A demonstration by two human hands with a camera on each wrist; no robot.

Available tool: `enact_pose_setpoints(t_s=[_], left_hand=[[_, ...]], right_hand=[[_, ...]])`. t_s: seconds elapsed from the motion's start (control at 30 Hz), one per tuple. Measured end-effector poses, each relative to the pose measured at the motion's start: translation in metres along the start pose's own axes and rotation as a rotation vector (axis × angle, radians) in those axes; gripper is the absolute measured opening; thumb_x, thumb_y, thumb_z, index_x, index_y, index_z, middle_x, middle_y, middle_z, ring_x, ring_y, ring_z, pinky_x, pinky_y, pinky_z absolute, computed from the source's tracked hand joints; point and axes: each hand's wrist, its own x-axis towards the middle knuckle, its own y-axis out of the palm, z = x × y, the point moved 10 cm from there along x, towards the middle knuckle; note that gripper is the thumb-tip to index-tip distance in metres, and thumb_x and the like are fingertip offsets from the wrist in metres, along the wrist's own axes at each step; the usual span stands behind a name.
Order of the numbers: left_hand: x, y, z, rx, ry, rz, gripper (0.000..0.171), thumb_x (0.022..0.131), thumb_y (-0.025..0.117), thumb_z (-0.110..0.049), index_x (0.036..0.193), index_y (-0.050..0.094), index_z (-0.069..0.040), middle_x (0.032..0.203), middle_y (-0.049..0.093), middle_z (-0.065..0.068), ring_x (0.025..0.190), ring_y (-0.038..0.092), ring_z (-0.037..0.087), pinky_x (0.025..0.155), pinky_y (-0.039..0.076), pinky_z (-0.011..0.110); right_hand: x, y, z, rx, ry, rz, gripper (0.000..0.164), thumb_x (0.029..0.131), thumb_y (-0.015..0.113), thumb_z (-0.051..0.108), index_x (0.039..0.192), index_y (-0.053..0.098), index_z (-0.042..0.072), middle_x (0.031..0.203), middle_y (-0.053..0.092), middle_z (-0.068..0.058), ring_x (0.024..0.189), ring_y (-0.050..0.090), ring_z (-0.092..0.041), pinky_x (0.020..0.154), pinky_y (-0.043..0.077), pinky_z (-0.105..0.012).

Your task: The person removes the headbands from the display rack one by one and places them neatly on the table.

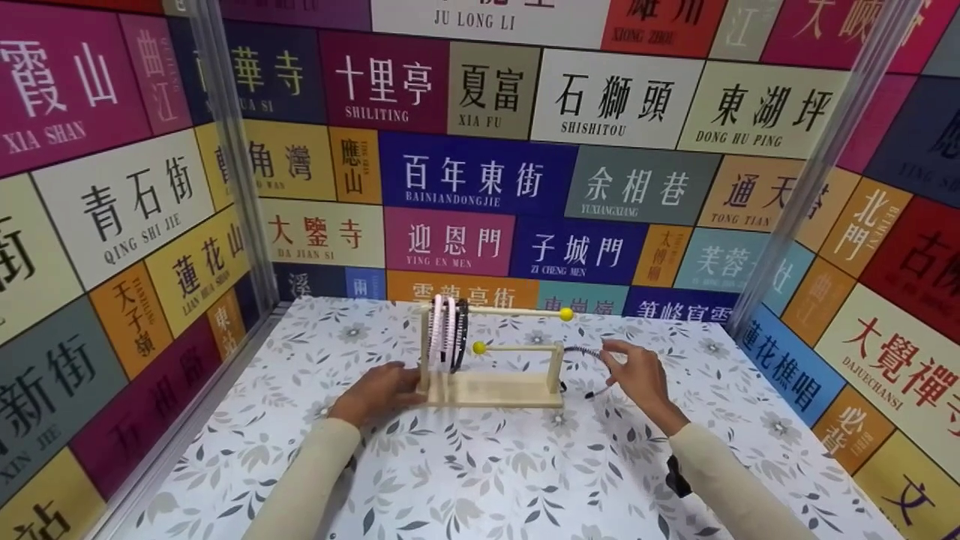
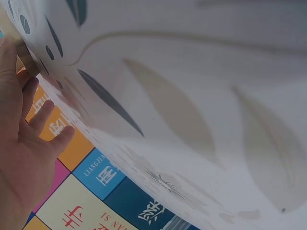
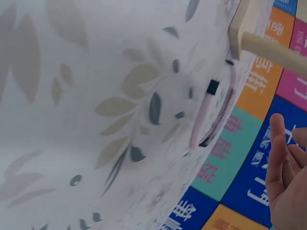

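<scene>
A wooden stand [image 1: 491, 391] with two posts sits on the table. Several pink and black toothed hairbands [image 1: 446, 334] hang at the left of its upper rod. Its lower rod, tipped by a yellow ball [image 1: 478, 348], carries none. My left hand [image 1: 384, 393] grips the stand's left end; in the left wrist view, thumb and forefinger meet the wood [image 2: 26, 58] while the other fingers spread. Beyond the right post, a hairband [image 3: 204, 112] with black tips lies on the table. My right hand [image 1: 636, 375] hovers close over it, fingers loosely bent, apparently holding nothing.
A leaf-patterned white cloth covers the table [image 1: 480, 480]. Walls of coloured panels [image 1: 476, 176] with lettering stand behind and at both sides. Clear vertical strips [image 1: 802, 172] mark the corners. The upper rod ends in another yellow ball [image 1: 566, 314], pointing right.
</scene>
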Motion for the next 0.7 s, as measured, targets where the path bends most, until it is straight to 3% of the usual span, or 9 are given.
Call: enact_pose_setpoints(t_s=[0.17, 0.47, 0.7], left_hand=[[-0.001, -0.002, -0.002, -0.014, -0.001, -0.006, 0.052, 0.095, 0.074, -0.041, 0.143, 0.063, -0.023, 0.119, 0.069, 0.004, 0.106, 0.066, 0.026, 0.100, 0.055, 0.051], [-0.003, -0.001, -0.006, -0.102, 0.025, -0.017, 0.050, 0.094, 0.077, -0.034, 0.140, 0.066, -0.018, 0.124, 0.070, 0.007, 0.114, 0.065, 0.031, 0.104, 0.052, 0.054], [-0.001, -0.005, -0.003, -0.106, -0.007, -0.020, 0.049, 0.092, 0.079, -0.034, 0.137, 0.068, -0.019, 0.126, 0.070, 0.007, 0.117, 0.064, 0.032, 0.107, 0.050, 0.055]], right_hand=[[0.004, 0.006, 0.024, 0.022, -0.031, 0.015, 0.029, 0.101, 0.072, 0.023, 0.125, 0.075, 0.008, 0.089, 0.079, -0.010, 0.045, 0.062, -0.008, 0.034, 0.029, -0.024], [0.008, 0.016, 0.050, 0.065, -0.026, 0.041, 0.028, 0.099, 0.074, 0.022, 0.124, 0.077, 0.012, 0.113, 0.078, -0.009, 0.046, 0.062, -0.007, 0.036, 0.030, -0.023], [0.012, 0.022, 0.075, 0.101, -0.075, 0.060, 0.025, 0.098, 0.074, 0.020, 0.122, 0.078, 0.013, 0.108, 0.079, -0.007, 0.045, 0.062, -0.008, 0.036, 0.025, -0.022]])
